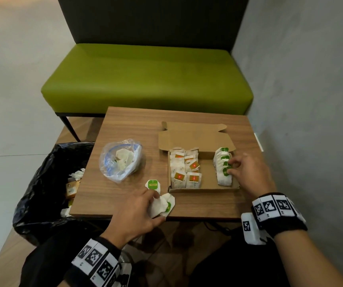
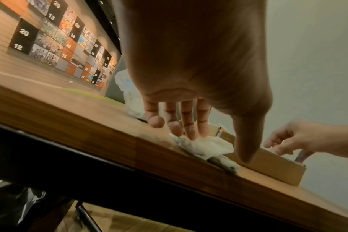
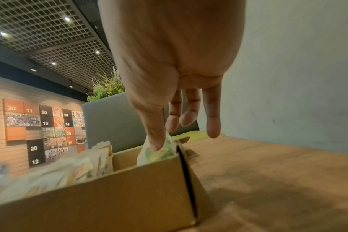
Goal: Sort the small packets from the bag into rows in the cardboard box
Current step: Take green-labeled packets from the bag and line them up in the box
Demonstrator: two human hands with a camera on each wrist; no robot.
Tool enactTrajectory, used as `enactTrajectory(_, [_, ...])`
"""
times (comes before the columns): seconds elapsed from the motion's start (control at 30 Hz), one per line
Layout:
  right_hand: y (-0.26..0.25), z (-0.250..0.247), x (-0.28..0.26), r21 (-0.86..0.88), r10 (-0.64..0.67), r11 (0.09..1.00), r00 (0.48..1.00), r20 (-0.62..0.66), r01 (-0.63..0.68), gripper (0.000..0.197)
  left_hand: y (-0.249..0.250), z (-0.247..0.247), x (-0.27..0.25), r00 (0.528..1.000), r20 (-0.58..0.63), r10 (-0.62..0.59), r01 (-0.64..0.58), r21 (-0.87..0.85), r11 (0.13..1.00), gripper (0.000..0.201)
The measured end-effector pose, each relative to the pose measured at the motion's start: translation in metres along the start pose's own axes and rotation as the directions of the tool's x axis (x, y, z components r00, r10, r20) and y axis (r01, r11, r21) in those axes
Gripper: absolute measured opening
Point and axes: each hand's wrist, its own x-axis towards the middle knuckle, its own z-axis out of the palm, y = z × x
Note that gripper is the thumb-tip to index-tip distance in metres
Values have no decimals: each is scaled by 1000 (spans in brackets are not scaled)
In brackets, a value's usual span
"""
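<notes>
Pinching a green-tagged packet (image 1: 226, 170) into the box's (image 1: 205, 190) right-edge row, the right hand (image 1: 247, 172) aligns it; the left hand's (image 1: 137, 212) straight fingers pin spares (image 1: 163, 205) near the desk's front edge.

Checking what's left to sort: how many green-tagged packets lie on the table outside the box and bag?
2 visible: one flat packet beyond the left hand, and one in the crumpled bunch under its fingers. That bunch may hide more.

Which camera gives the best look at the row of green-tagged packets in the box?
The head view: the whole green-tagged row shows along the cardboard box's right side. The right wrist view shows only one packet at the thumb; the left wrist view hides the row behind the box wall.
</notes>
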Motion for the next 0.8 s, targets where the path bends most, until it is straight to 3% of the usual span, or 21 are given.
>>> enactTrajectory(0.33, [-48, -6, -51, 206, -98, 971, 986, -134, 124, 17, -8, -2, -8, 994, -109, -22, 15, -61, 998, 18])
enactTrajectory(0.43, [-73, 0, -70, 290, -183, 936, 979, -89, 201, 17, -11, -4, -10, 972, -168, -165, 98, -350, 932, 13])
enactTrajectory(0.53, [-102, 12, -87, 423, -301, 867, 953, 25, 263, 31, -10, -6, -12, 954, -132, -268, 107, -687, 719, 17])
enactTrajectory(0.63, [-121, 27, -96, 469, -379, 824, 925, 38, 319, 42, 1, -9, -14, 972, -135, -193, 21, -767, 641, 17])
enactTrajectory(0.8, [-130, 36, -95, 492, -362, 813, 932, 10, 311, 30, 9, -11, -16, 984, -164, -75, -75, -753, 654, 16])
